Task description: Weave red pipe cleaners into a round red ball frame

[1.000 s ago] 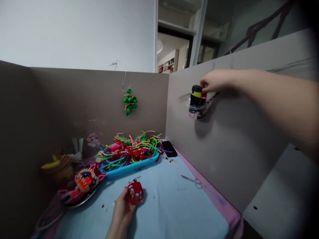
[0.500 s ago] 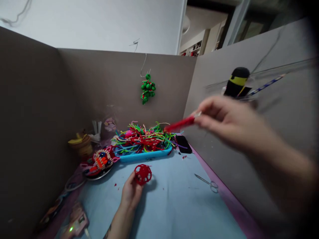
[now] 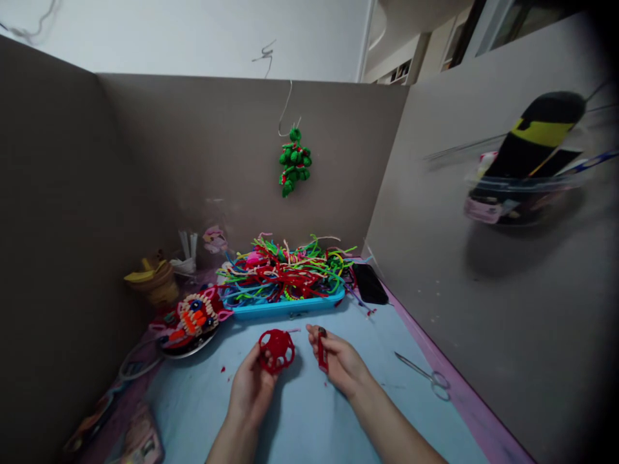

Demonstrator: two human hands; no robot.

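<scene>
My left hand (image 3: 252,385) grips a red openwork ball (image 3: 277,352) by its left side, above the blue cloth. The ball looks made of fuzzy chenille stem, with round holes, and a short pinkish strand sticks out at its upper right. To the right of the ball, my right hand (image 3: 341,364) is closed around a slim red lighter (image 3: 322,351) with a dark top, held nearly upright. The lighter and the ball are apart. No flame shows. Small red scraps (image 3: 223,369) lie on the cloth left of my left hand.
Behind my hands stands a blue tray (image 3: 290,309) heaped with colourful stems. A phone (image 3: 370,283) lies right of it; scissors (image 3: 425,376) lie near the right edge. An orange-and-red figure (image 3: 196,316) rests at left. A green ornament (image 3: 294,162) hangs at the back.
My right hand has come down and left from the right wall with the red lighter, now beside the ball. My left hand still holds the ball. The view has shifted slightly.
</scene>
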